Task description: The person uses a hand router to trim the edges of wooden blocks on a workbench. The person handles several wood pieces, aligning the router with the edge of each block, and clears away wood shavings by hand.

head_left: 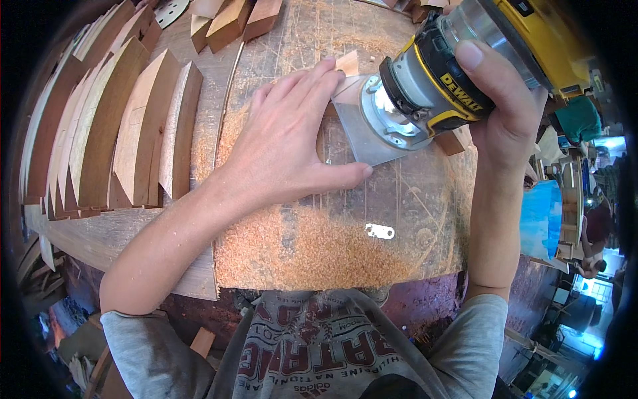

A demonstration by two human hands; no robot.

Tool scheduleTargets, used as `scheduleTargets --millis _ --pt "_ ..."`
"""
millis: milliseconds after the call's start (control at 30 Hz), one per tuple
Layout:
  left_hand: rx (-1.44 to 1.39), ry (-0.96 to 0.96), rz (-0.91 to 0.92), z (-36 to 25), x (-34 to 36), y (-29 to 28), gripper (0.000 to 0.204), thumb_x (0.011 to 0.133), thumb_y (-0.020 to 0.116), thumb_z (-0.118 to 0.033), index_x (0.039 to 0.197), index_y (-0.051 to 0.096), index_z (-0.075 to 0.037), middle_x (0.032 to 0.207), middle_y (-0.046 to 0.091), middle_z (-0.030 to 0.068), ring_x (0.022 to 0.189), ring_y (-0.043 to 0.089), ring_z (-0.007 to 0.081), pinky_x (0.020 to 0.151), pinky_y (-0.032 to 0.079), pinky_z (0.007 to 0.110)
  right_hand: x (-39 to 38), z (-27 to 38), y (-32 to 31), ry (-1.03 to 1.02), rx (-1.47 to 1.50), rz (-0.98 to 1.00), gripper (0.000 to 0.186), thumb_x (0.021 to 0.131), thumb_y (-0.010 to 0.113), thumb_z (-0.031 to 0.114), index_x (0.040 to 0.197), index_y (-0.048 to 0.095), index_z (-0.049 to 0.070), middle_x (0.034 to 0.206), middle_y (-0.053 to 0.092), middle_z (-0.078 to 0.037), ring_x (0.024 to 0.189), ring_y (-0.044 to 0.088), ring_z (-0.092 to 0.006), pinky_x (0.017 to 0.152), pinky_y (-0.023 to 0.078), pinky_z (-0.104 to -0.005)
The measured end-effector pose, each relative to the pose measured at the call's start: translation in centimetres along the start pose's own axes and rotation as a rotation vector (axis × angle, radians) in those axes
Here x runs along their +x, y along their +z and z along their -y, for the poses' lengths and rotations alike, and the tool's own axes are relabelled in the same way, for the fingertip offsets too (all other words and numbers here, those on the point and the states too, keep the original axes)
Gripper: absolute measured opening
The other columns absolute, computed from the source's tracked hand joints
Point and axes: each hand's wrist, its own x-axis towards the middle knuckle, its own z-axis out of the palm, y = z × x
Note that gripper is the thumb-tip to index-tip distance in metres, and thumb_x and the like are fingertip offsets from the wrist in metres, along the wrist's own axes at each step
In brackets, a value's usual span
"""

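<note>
My right hand (502,100) is wrapped round a yellow and black trim router (432,83), its thumb over the front of the body. The router leans toward the upper right, and its clear square base plate (355,130) is low over the bench. Under it, pieces of wood show at two places: a pale end (347,64) by my left fingertips and a brown block (454,141) on the right. My left hand (286,136) is spread beside the plate, fingers stretched forward and thumb apart near the plate's near corner. The cutting bit is hidden.
Curved wooden pieces (100,126) stand in a row on the left. More wood blocks (229,23) lie at the far edge. Sawdust (319,249) covers the near bench, where a small metal plate with holes (379,231) lies. Another person (591,249) is in the right background.
</note>
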Motion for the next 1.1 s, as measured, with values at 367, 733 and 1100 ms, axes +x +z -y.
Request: scheduleTargets --millis 367,733,1100 --pt "-0.008 0.016 -0.026 -0.1 0.4 -1.2 0.103 0.07 0.079 -0.06 0.144 0.045 0.003 0.16 0.037 0.0233 0.145 0.038 0.0408 0.119 0.027 0.054 0.3 3.2 4.0 0.026 0.066 -0.129 0.032 0.078 0.086 0.003 0.106 0.072 -0.003 0.103 0.075 -0.007 0.088 0.071 -0.0147 0.079 0.058 -0.03" --pt "-0.629 0.168 -0.272 -4.5 1.8 -5.2 0.112 0.073 0.08 -0.06 0.153 0.037 0.006 0.149 0.049 0.0298 0.136 0.051 0.0406 0.115 0.037 0.049 -4.2 8.9 4.1 0.075 0.139 -0.163 0.05 0.07 0.09 0.005 0.115 0.068 -0.001 0.109 0.073 -0.008 0.098 0.07 -0.0164 0.087 0.057 -0.033" --pt "-0.954 0.283 -0.484 -19.7 8.3 -3.5 0.075 0.064 0.083 -0.033 0.121 0.053 0.004 0.102 0.07 0.0218 0.093 0.07 0.0406 0.086 0.055 0.046 -10.6 9.5 -1.5 -0.032 -0.46 -0.347 0.041 0.08 0.076 0.003 0.119 0.065 -0.004 0.119 0.072 -0.013 0.108 0.069 -0.0235 0.096 0.053 -0.0383"
